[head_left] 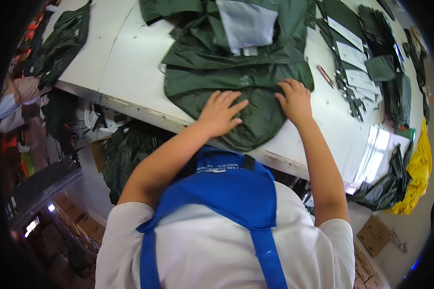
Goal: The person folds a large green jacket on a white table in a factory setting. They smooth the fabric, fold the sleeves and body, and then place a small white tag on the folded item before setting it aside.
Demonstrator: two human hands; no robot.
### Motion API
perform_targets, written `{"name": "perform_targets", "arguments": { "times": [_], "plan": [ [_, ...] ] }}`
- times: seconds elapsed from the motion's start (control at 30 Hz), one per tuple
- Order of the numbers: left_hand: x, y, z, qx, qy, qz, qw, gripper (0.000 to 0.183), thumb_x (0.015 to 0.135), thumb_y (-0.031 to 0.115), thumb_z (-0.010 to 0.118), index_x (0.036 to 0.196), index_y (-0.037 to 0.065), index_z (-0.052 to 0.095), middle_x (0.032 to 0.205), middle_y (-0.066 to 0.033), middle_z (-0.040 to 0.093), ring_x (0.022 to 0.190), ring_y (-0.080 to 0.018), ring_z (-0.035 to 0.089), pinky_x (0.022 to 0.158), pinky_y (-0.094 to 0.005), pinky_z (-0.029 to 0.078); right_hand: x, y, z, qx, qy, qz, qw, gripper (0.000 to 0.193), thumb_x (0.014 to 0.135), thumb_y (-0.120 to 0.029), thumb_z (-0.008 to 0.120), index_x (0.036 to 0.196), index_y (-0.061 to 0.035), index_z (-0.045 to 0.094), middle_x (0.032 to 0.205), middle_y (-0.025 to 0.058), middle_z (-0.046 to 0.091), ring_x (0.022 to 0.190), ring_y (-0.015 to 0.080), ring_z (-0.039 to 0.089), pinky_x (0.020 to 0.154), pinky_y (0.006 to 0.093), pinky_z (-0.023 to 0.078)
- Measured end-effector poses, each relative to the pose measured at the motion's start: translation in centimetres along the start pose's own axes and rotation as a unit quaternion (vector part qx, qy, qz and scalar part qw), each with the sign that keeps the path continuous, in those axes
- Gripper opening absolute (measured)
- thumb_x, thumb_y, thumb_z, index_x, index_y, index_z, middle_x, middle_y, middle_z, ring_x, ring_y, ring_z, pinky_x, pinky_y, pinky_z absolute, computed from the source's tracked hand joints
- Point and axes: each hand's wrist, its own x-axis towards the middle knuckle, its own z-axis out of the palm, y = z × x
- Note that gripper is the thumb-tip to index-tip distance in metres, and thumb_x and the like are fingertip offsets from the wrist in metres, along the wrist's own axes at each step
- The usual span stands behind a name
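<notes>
Left grip (220,113): fingers spread on the green cloth (226,77). Right grip (295,99): fingers bent over its right side; cannot tell whether pinching. Cloth lies under and beyond both, long axis running from the surface's (125,62) near edge toward the far; both touch it.

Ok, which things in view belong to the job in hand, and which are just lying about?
In the job, it seems:
- dark green fabric, under the left hand and right hand
- white worktable beneath it

Apparently just lying about:
- small red tool
- white paper slips
- yellow fabric
- cardboard boxes
</notes>
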Motion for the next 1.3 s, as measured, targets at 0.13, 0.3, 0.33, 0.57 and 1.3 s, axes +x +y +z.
{"name": "perform_targets", "arguments": {
  "times": [0.13,0.3,0.33,0.57,1.3],
  "plan": [
    [-2.4,-0.5,-1.5,-0.117,0.095,-0.080,0.985,0.050,0.079,0.024,0.068,0.125,0.015,0.052,0.134,-0.0140,0.043,0.125,-0.0344,0.038,0.105,-0.0452,0.029,2.7,-5.3,0.4,0.035,0.102,0.043,0.993,0.059,0.071,-0.012,0.070,0.127,-0.0126,0.052,0.126,0.0079,0.048,0.118,0.0304,0.045,0.095,0.0427,0.036],
    [-6.5,-3.7,-2.4,-0.247,0.342,-0.474,0.773,0.065,0.075,0.008,0.072,0.130,0.003,0.038,0.132,-0.0202,0.035,0.112,-0.0276,0.044,0.084,-0.0364,0.044,7.7,-7.2,1.3,-0.012,0.143,-0.076,0.987,0.053,0.073,-0.017,0.070,0.124,-0.0187,0.054,0.131,0.0025,0.048,0.125,0.0257,0.042,0.104,0.0447,0.029],
    [-6.3,-4.1,-2.7,-0.328,0.355,-0.489,0.726,0.064,0.076,0.008,0.071,0.130,0.002,0.037,0.129,-0.0191,0.038,0.106,-0.0242,0.046,0.078,-0.0328,0.045,9.2,-5.7,2.7,-0.058,0.099,-0.109,0.987,0.039,0.076,-0.023,0.069,0.114,-0.0190,0.062,0.124,0.0022,0.057,0.124,0.0240,0.044,0.106,0.0478,0.027],
    [-6.3,-5.4,-4.7,-0.628,0.295,-0.443,0.569,0.049,0.082,0.004,0.066,0.125,-0.001,0.044,0.097,-0.0039,0.059,0.073,-0.0063,0.051,0.053,-0.0203,0.038,19.2,-0.5,3.9,0.183,-0.218,0.075,0.956,0.039,0.091,-0.039,0.054,0.094,-0.0022,0.067,0.093,0.0213,0.065,0.089,0.0372,0.061,0.080,0.0418,0.047],
    [5.6,1.6,-3.3,-0.039,-0.177,-0.071,0.981,0.066,0.078,0.038,0.069,0.135,0.015,0.046,0.146,-0.0154,0.032,0.135,-0.0348,0.027,0.109,-0.0525,0.022,-2.2,3.3,1.9,0.151,0.256,0.377,0.877,0.062,0.076,-0.018,0.073,0.126,0.0061,0.044,0.119,0.0165,0.054,0.104,0.0315,0.053,0.093,0.0383,0.039]
  ]
}}
